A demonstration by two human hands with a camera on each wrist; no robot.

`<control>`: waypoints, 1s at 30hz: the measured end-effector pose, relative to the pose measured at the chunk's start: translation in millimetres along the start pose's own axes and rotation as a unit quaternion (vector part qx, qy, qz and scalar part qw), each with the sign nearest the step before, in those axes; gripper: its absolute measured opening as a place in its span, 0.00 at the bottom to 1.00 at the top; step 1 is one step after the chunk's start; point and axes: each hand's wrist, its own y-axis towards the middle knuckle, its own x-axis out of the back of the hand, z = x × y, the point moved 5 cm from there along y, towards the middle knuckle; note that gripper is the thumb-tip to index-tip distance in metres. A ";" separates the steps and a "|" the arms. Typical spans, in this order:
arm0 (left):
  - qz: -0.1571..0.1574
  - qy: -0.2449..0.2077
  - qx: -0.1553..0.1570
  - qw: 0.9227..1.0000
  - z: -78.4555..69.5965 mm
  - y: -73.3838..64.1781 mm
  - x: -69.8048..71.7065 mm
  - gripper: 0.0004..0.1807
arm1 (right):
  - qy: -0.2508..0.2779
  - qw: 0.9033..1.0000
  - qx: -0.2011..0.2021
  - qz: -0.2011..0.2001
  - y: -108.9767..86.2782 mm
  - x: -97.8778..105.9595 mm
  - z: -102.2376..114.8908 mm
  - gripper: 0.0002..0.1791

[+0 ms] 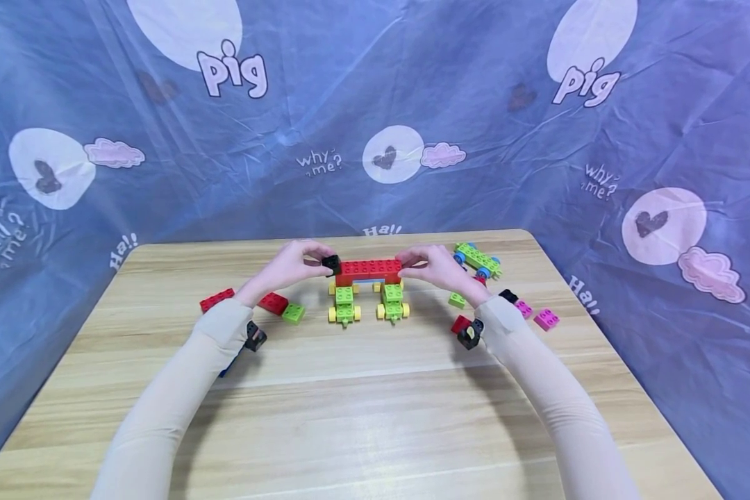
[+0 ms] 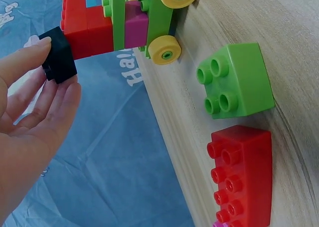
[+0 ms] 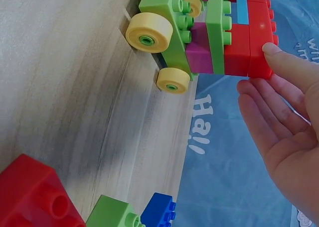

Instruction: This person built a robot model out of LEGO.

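A toy-brick build stands mid-table, with a row of red bricks (image 1: 370, 268) bridging two green wheeled bases, the left base (image 1: 344, 312) and the right base (image 1: 393, 311), both on yellow wheels. Between thumb and fingers, my left hand (image 1: 296, 265) pinches a small black brick (image 2: 59, 55) against the row's left end. Whether the black brick is joined on, I cannot tell. At the opposite end, my right hand (image 1: 436, 266) grips the end red brick (image 3: 260, 53), thumb on its studded side and fingertips at the other. Purple bricks (image 3: 199, 50) show under a green brick (image 3: 215, 33) in the right wrist view.
Left of the build lie two red bricks, one outer (image 1: 217, 299) and one inner (image 1: 273, 303), and a green brick (image 1: 294, 314). To the right are a green base with blue wheels (image 1: 477, 260), a small green brick (image 1: 457, 300), a red brick (image 1: 460, 323) and pink bricks (image 1: 546, 319).
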 end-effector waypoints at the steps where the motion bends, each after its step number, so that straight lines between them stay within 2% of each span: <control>1: 0.000 0.000 0.000 1.000 0.3 0.4 -0.2 0.20 | 0.003 1.000 -0.001 0.000 0.0 -0.1 -0.1 0.18; 23: 0.016 -0.016 0.029 0.999 2.9 3.3 -0.9 0.20 | 0.008 1.000 -0.015 -0.003 1.0 -1.2 -1.3 0.19; 30: 0.023 -0.003 0.022 0.999 1.4 3.7 -1.9 0.19 | 0.009 1.000 -0.014 -0.004 0.5 -1.4 -1.1 0.19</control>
